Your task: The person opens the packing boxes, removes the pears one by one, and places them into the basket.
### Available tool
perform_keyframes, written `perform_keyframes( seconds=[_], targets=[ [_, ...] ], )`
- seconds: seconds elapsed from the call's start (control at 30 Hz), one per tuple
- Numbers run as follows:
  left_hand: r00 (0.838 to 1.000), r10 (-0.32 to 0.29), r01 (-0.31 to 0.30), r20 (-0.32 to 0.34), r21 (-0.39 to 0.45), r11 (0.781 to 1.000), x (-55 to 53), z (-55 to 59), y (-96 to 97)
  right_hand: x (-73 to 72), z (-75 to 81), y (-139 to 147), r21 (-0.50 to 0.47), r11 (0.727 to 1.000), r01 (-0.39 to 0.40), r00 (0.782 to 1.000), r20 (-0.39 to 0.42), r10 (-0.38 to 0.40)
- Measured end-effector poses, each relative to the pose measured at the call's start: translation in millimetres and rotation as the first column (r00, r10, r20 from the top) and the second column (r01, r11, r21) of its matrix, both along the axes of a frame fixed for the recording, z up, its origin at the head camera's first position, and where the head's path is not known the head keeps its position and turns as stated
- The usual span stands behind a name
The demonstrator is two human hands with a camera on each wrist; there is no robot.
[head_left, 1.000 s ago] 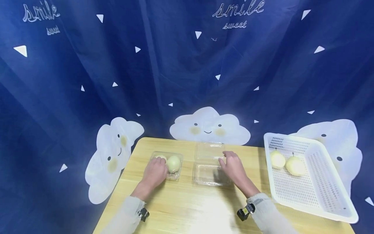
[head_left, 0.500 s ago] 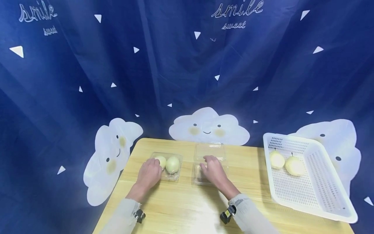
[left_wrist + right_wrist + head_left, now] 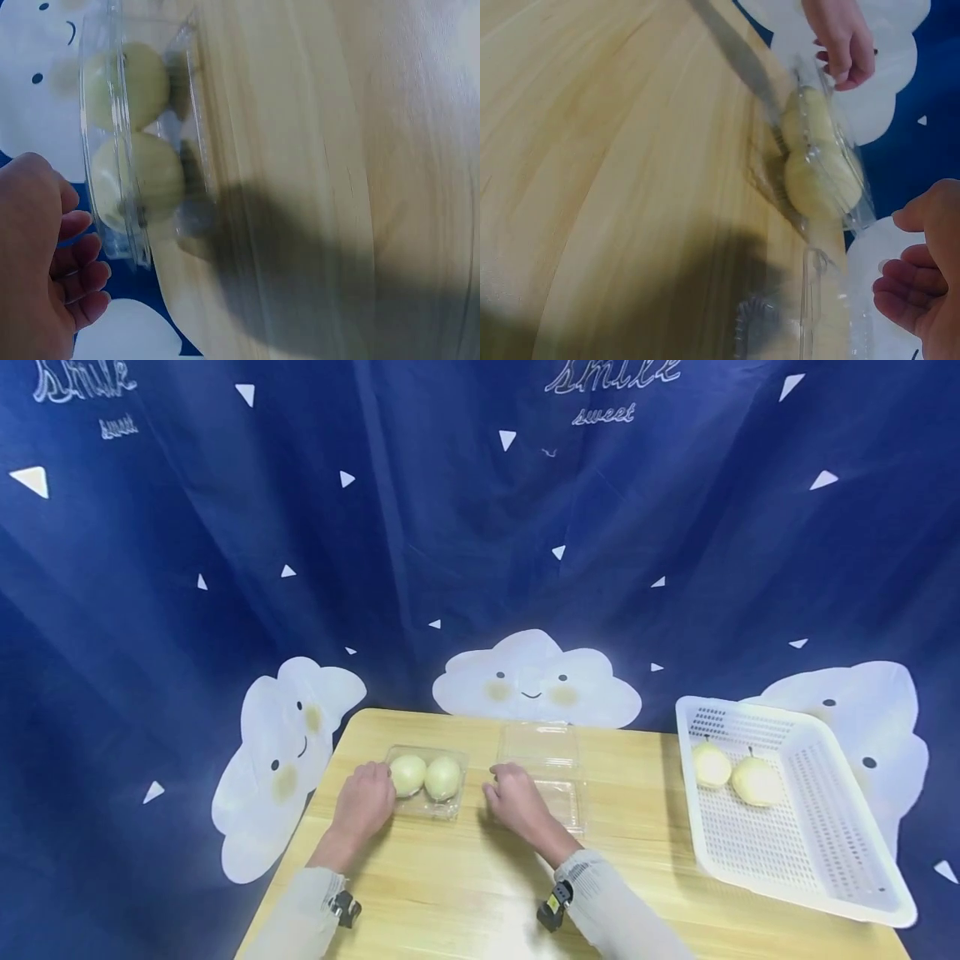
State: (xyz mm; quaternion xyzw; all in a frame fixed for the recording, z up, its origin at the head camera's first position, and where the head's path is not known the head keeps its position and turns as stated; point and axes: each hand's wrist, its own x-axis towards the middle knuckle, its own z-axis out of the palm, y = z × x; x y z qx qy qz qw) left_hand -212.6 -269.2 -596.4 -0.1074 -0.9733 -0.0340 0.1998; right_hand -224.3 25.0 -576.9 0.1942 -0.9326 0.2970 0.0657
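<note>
Loosely curled and empty, left hand (image 3: 364, 799) and right hand (image 3: 517, 799) flank a clear box (image 3: 429, 810), probably slick, flimsy and heavy with pears (image 3: 443, 777), best gripped at 9 and 3 o'clock.

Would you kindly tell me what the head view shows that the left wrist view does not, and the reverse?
Only the head view shows the right hand, the open second container, and the white basket holding two stemmed fruits.

Only the left wrist view clearly shows the fingernails of the left hand.

Both show that hand beside a clear container with two pale fruits, the wooden table and part of the blue curtain.
</note>
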Motion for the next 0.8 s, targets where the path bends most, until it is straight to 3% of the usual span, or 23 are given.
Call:
perform_keyframes(
  seconds=[0.33,0.6,0.8],
  targets=[
    [1.000,0.018,-0.018,-0.003,0.042,0.999,-2.4,-4.2,-18.9,-4.6,-2.5,-19,0.019,0.999,-0.039,0.998,0.056,0.038],
    [0.990,0.045,-0.054,0.132,0.069,0.996,-0.7,-12.0,-31.6,-3.7,-6.7,-34,0.041,0.997,-0.060,0.998,0.031,0.058],
    [0.979,0.025,-0.057,0.204,0.153,0.987,-3.0,-13.2,-37.0,-0.4,-8.3,-43,0.033,0.999,-0.042,0.999,0.035,0.041]
  ],
)
